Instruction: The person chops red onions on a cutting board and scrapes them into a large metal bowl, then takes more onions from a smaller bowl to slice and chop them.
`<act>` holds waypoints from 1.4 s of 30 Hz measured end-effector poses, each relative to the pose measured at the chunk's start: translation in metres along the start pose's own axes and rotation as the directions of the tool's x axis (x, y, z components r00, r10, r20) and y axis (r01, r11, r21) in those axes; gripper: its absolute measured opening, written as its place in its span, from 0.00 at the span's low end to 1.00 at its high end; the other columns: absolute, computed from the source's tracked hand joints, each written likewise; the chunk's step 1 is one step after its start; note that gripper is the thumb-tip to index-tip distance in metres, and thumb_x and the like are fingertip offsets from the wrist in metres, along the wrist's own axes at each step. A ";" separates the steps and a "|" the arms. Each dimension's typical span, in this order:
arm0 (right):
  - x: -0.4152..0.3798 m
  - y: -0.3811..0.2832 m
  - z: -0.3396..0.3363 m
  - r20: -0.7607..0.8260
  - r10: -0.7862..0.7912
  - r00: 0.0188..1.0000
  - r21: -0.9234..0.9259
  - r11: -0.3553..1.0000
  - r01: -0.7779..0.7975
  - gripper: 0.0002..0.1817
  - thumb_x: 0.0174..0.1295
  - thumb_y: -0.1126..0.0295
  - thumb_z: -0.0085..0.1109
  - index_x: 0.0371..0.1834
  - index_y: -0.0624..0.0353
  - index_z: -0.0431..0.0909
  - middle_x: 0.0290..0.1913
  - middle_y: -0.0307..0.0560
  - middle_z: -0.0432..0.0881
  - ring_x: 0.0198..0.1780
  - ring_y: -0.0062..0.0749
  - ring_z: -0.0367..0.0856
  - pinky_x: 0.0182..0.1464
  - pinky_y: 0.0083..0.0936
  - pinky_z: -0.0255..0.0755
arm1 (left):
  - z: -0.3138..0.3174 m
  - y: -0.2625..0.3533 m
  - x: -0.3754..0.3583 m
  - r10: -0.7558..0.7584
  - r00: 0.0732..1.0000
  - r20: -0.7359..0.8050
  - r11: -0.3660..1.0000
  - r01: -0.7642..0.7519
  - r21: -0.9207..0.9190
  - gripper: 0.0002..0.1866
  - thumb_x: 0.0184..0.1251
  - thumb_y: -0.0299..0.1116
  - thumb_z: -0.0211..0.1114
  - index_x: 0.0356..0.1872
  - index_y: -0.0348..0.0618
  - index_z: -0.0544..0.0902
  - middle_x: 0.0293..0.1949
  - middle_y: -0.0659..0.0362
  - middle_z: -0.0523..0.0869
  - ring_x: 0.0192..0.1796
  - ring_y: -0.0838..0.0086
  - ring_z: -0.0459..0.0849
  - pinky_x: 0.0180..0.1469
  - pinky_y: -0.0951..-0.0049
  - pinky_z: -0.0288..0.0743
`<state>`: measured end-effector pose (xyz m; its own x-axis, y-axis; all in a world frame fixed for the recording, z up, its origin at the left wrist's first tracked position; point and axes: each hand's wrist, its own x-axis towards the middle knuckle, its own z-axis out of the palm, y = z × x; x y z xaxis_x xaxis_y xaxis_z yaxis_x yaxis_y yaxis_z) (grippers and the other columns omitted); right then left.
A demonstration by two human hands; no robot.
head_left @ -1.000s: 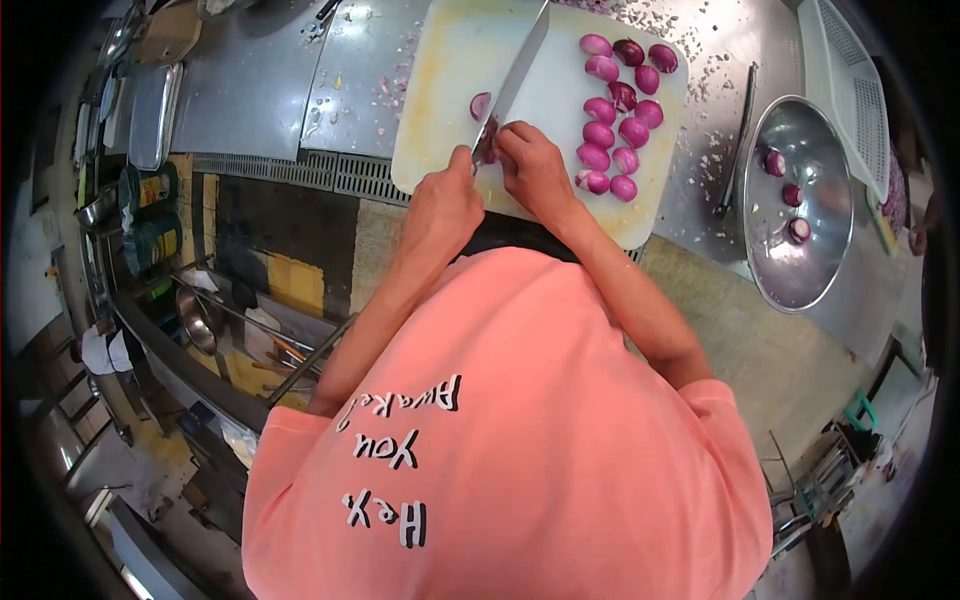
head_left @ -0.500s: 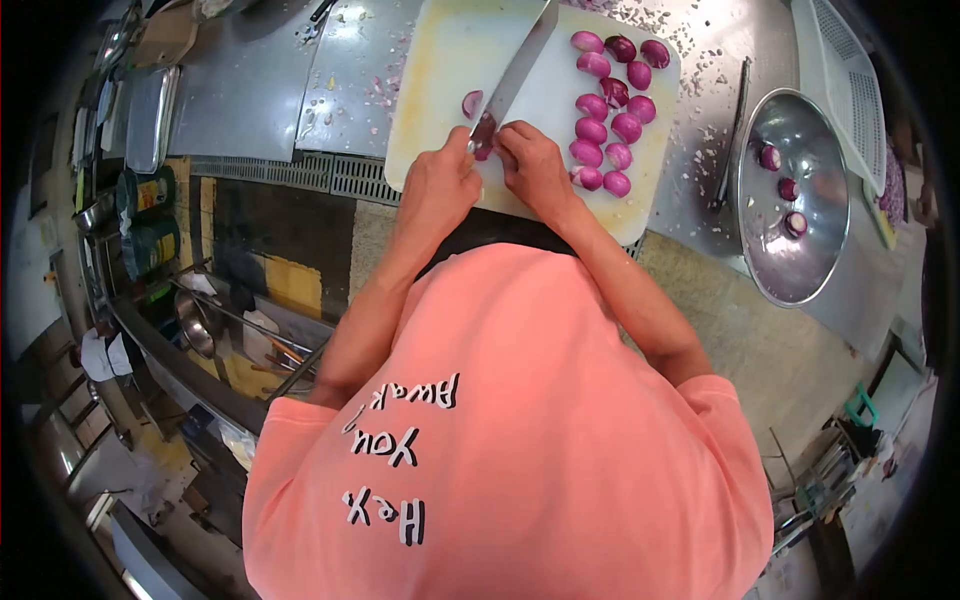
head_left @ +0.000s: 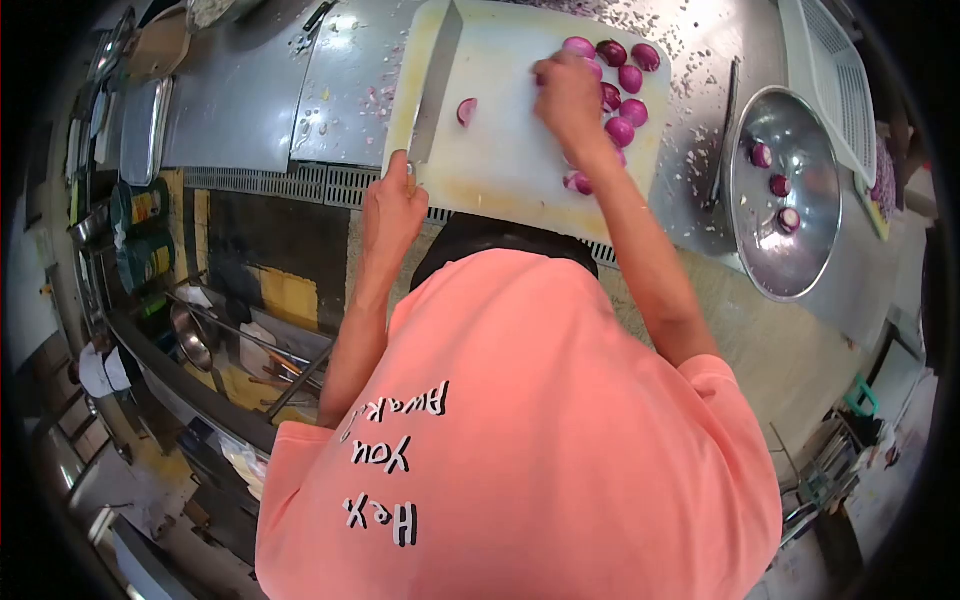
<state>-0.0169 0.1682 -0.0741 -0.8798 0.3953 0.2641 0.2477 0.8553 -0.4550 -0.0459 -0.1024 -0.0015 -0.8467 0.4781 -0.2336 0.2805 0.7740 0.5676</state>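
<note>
My left hand (head_left: 395, 208) is closed round the handle of a large knife (head_left: 438, 80), whose blade lies along the left side of the white cutting board (head_left: 510, 190). Over the left part of the group of peeled purple onions (head_left: 633, 110) is my right hand (head_left: 573, 100), fingers bent and blurred. Whether it grips an onion does not show, and it hides some of them. A cut onion piece (head_left: 467, 111) rests on the board between the knife and my right hand.
Right of the board, a metal bowl (head_left: 785, 255) holds three onions, with a dark rod-like tool (head_left: 726, 130) beside it. A white perforated basket (head_left: 835, 80) stands at the far right. Peel scraps lie on the metal counter (head_left: 245, 90). A clear container (head_left: 150, 125) is at left.
My left hand has moved left and down with the knife, away from my right hand. My right hand has moved up and right from the board's near edge to the onions.
</note>
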 end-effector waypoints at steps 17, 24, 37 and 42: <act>-0.061 -0.062 0.005 0.222 -0.154 0.963 0.420 0.906 0.048 0.09 0.51 0.77 0.64 0.37 0.64 0.81 0.41 0.52 0.82 0.45 0.51 0.78 0.50 0.40 0.75 | -0.010 0.008 -0.004 -0.006 1.000 0.026 1.000 0.006 0.012 0.20 0.57 0.25 0.64 0.52 0.36 0.71 0.24 0.42 0.79 0.31 0.44 0.82 0.35 0.54 0.73; -0.076 -0.079 0.009 0.125 -0.137 0.983 0.464 0.884 0.064 0.07 0.53 0.83 0.60 0.35 0.64 0.79 0.39 0.51 0.81 0.43 0.50 0.79 0.45 0.39 0.75 | -0.014 0.028 -0.033 0.083 0.993 0.081 0.996 -0.084 0.012 0.19 0.57 0.24 0.63 0.51 0.37 0.72 0.24 0.42 0.80 0.31 0.44 0.82 0.35 0.53 0.73; -0.083 -0.075 0.013 0.004 -0.137 0.991 0.471 0.874 0.119 0.06 0.52 0.83 0.58 0.32 0.62 0.79 0.34 0.51 0.78 0.38 0.51 0.77 0.41 0.41 0.75 | 0.020 0.022 -0.016 0.138 0.987 0.080 0.985 -0.145 0.089 0.17 0.58 0.24 0.61 0.48 0.36 0.70 0.26 0.40 0.81 0.34 0.38 0.80 0.36 0.45 0.71; -0.086 -0.074 0.013 -0.027 -0.139 0.990 0.463 0.876 0.136 0.05 0.53 0.83 0.57 0.31 0.63 0.78 0.34 0.51 0.78 0.38 0.50 0.77 0.40 0.41 0.75 | 0.016 0.037 -0.001 0.197 0.978 0.072 0.979 -0.200 0.039 0.18 0.58 0.24 0.62 0.49 0.36 0.70 0.27 0.39 0.81 0.35 0.38 0.80 0.37 0.45 0.71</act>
<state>0.0354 0.0665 -0.0747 -0.8942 0.2816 0.3480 -0.0905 0.6475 -0.7567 -0.0273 -0.0683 0.0072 -0.7398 0.6501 -0.1735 0.4618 0.6781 0.5718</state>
